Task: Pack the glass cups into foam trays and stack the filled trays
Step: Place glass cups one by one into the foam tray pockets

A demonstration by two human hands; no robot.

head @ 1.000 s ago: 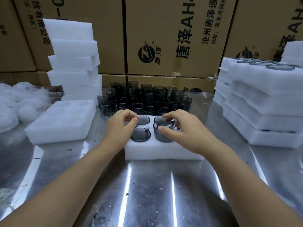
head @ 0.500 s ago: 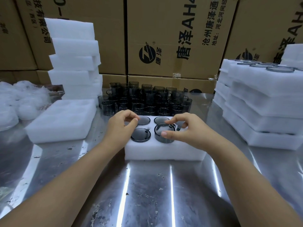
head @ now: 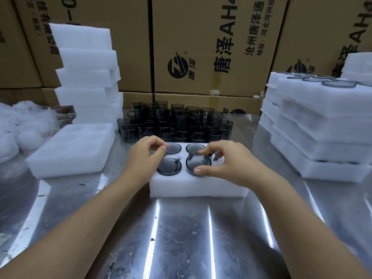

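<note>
Foam tray (head: 199, 187) sits on the steel table (head: 181, 234), four dark cups sunk in its pockets. Our right hand (head: 227, 162) pinches the near-right cup (head: 196, 168) by its rim, thumb in front, fingers behind. Our left hand (head: 146, 157) curls beside the far-left cup (head: 174, 148), thumb and forefinger nearly meeting; we can't tell if it grips anything. Just behind crowd the loose cups (head: 177, 123).

Near-right cup (head: 198, 165) deeper in tray (head: 198, 188) pocket

One head cam, wide-angle, facing fwd & down, close over foam tray (head: 197, 188), no 2nd view.
</note>
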